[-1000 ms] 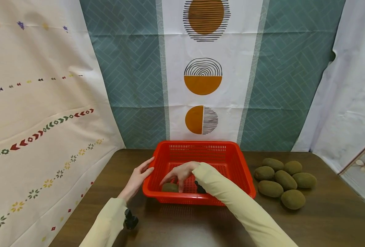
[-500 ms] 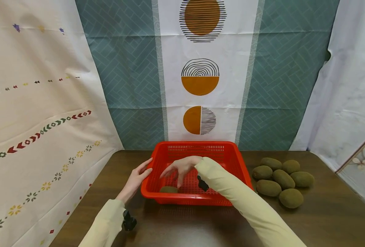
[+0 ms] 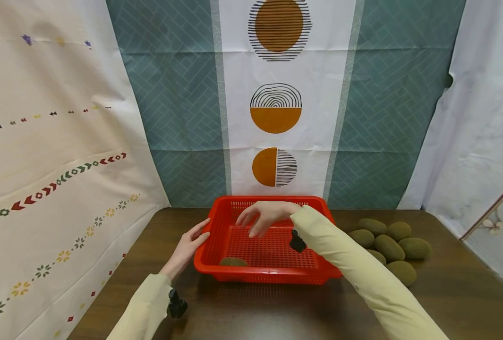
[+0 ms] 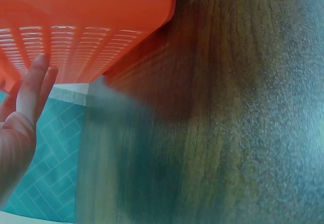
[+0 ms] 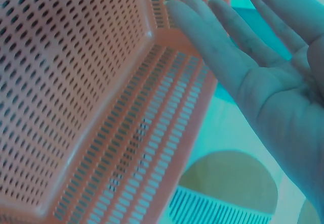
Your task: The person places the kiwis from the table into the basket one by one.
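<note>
A red perforated basket stands on the dark wooden table. One brown-green oval fruit lies in its near left corner. My left hand rests with straight fingers against the basket's left rim; in the left wrist view this hand is beside the basket's orange wall. My right hand hovers above the middle of the basket, fingers relaxed and empty. The right wrist view shows the open palm over the basket's mesh floor.
Several more brown-green fruits lie in a pile on the table to the right of the basket, partly behind my right sleeve. Patterned cloth hangs behind and to both sides.
My right hand let go of the fruit in the basket's near left corner and rose up and back toward the far rim. The left hand stayed put.
</note>
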`<state>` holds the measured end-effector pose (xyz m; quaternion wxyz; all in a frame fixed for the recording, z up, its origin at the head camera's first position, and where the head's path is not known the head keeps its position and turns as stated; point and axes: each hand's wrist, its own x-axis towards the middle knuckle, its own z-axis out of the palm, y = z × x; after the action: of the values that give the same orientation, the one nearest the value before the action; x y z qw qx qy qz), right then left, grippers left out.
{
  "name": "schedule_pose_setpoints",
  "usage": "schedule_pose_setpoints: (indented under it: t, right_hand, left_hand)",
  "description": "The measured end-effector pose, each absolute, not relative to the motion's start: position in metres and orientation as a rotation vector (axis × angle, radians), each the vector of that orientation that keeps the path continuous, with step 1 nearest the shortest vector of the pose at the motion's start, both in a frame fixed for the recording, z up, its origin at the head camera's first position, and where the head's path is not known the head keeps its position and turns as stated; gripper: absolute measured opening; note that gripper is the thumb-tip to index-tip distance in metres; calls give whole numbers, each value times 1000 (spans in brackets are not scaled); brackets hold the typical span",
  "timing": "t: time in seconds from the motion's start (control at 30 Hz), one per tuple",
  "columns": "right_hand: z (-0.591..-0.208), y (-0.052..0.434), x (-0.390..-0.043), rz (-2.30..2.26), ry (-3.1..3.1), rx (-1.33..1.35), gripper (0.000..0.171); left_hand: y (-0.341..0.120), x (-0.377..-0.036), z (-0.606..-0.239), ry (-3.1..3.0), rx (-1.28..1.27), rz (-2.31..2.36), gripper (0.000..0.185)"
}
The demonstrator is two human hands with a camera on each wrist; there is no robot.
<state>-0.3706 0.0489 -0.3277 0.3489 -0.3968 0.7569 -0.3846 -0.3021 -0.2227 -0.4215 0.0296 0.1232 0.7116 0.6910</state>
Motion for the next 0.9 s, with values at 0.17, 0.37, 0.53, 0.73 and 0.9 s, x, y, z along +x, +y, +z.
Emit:
schedule_pose_setpoints:
  t: [0.17,0.37,0.53,0.73,0.9]
  right_hand:
    - [-323,71,-371,-1061,2017,-997,36]
    - [-325,95,-371,-1170,2023,-988,34]
    - [-330,117,-372,-1246,2091,-977,31]
    - [-333,146,-367,-1370,2131,-956,27]
    - [-336,170,-361,-1490,2123,-931,27]
  left_hand:
    - [-219,-295,-411,2196,389,2111,52]
    - [-218,-294,-411,2215,362,2107,52]
    - [-218,-294,-412,2204,371,2119,52]
    - [-218,-293,-411,2205,385,2110,52]
    - [-220,-295,-414,2192,392,2127,52]
